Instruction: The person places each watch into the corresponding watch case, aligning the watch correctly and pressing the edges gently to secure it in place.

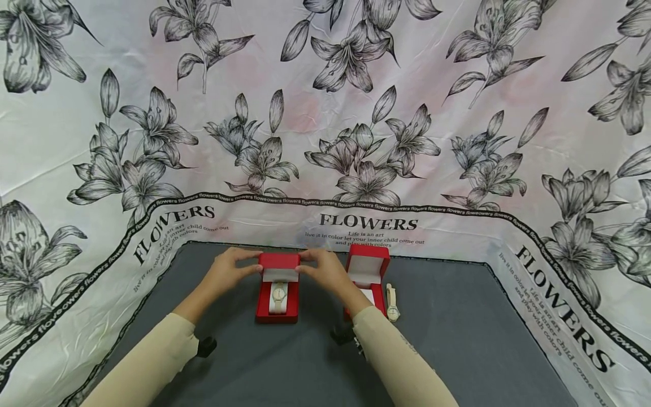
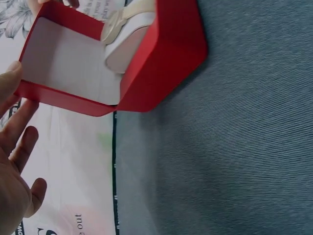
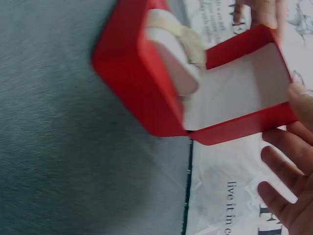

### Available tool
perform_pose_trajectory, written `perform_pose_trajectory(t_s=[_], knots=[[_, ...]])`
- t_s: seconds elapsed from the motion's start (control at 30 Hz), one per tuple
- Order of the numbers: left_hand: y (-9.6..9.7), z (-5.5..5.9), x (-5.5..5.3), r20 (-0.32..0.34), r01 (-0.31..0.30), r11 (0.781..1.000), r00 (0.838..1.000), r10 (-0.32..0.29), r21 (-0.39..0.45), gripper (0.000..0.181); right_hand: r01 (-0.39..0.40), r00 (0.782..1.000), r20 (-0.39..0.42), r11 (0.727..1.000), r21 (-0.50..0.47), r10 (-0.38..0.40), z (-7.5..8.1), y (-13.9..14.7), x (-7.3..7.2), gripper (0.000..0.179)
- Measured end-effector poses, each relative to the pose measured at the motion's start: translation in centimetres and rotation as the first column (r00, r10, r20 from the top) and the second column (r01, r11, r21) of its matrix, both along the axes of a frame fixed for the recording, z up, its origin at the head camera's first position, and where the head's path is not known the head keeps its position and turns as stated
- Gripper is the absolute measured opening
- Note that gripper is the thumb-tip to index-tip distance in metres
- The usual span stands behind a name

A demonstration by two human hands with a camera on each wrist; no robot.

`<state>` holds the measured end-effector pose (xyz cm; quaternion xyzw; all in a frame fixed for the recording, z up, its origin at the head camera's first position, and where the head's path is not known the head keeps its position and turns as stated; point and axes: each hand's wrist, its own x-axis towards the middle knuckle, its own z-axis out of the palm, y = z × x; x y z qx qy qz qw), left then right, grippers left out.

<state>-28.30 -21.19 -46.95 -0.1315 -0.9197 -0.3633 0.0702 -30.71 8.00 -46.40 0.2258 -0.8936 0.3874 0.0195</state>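
Left hand: pinches the raised lid by its left side
Right hand: pinches its right side
Watch: on a white cushion in the red box, on the bench
Second box: open, beside a loose watch

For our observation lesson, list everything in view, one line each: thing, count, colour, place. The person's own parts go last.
Left box: one, red, open between the hands
Boxed watch: one, pale, inside it
Cushion: one, white, under that watch
Right box: one, red, open, partly behind the right arm
Insert: one, white, inside it
Loose watch: one, pale, right of it
Tabletop: one, grey, beneath the boxes
Floral sheeting: count unclear, black-on-white, around the tabletop
Wrist devices: two, black, below the wrists
Left hand: one, bare, pinching the lid's left side
Right hand: one, bare, pinching its right side
Sleeves: two, cream, forearms
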Motion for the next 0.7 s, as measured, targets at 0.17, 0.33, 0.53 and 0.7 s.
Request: perform_pose_trajectory(t_s=[0.17, 0.33, 0.53, 0.7], knots=[[0.2, -0.6, 0.7, -0.014, -0.015, 0.999, 1.0, 0.016, 0.038, 0.054, 0.026, 0.999, -0.023, 0.999, -0.021, -0.026, -0.9, 0.0, 0.6, 0.046], [0.3, -1.0, 1.1, -0.022, -0.018, 0.998, 1.0, 0.02, 0.062, 0.053, 0.024, 0.998, -0.066, 0.999, -0.039, -0.026, -1.3, -0.1, 1.1, 0.045], [0.3, -1.4, 1.4, 0.002, -0.01, 0.993, 1.0, 0.01, 0.113, 0.051, 0.034, 0.989, -0.142, 0.999, -0.03, -0.038, -1.9, -0.1, 1.8, 0.046], [0.3, -1.7, 1.9, 0.005, -0.019, 0.989, 1.0, 0.018, 0.146, 0.052, 0.037, 0.985, -0.164, 0.998, -0.042, -0.044, -2.3, -0.1, 2.3, 0.048]])
